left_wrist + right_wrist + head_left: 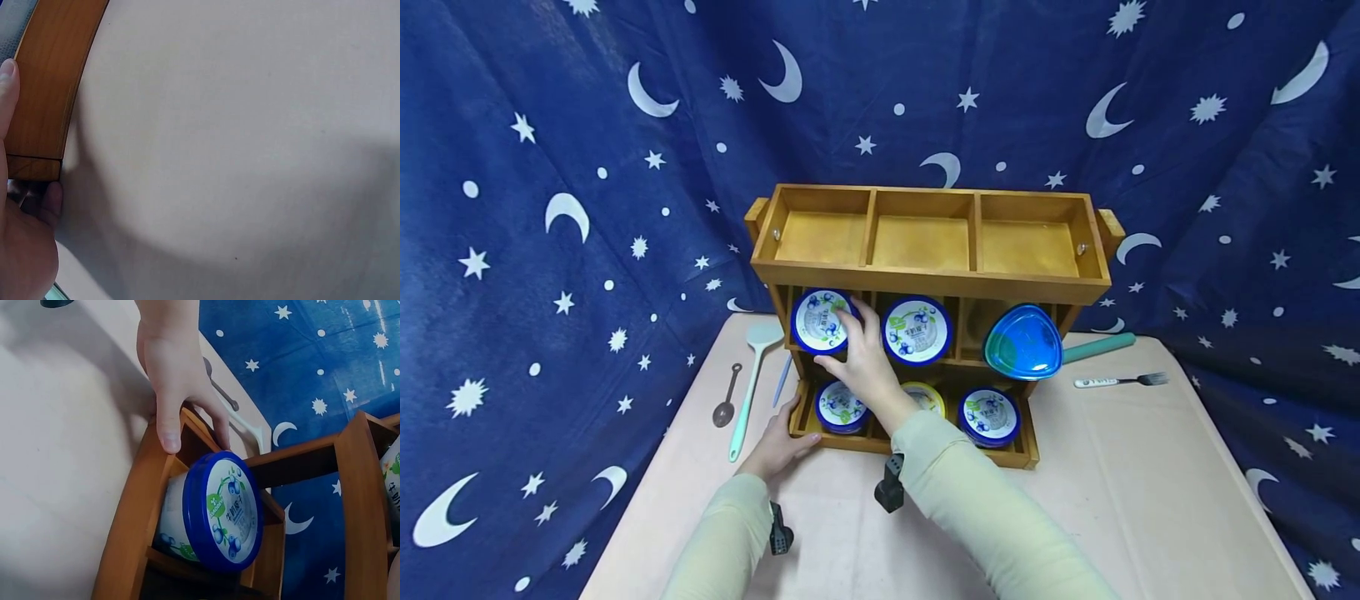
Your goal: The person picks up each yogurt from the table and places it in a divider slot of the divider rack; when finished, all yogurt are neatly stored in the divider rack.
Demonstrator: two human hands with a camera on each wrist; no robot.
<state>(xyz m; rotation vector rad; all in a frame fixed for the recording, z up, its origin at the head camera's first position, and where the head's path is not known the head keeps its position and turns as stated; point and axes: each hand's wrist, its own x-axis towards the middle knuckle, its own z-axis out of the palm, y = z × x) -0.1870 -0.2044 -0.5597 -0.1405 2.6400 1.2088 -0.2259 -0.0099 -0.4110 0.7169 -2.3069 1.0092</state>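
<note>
My right hand (pixel 867 362) holds a round tub (pixel 815 321) with a blue-rimmed, blueberry-printed lid, thumb and fingers spread around its edge. That tub is at the left compartment of the middle tier of a wooden rack (pixel 925 277). With my left hand (pixel 778 443) I grip the rack's lower left corner, thumb on the front board, as the right wrist view also shows. Just right of my right hand is a second blue-lidded tub (pixel 917 331). Below sit another blue-lidded tub (pixel 232 515), a yellow-lidded tub (pixel 927 397) partly hidden by my wrist, and a blue-lidded tub (pixel 989 415).
A translucent blue rounded-triangular container (pixel 1028 342) is at the middle tier's right. Behind it a green handle (pixel 1097 347) sticks out. A fork (pixel 1122 380) lies right; a dark spoon (pixel 724 412), pale green spatula (pixel 749 392) and blue stick (pixel 782 380) lie left.
</note>
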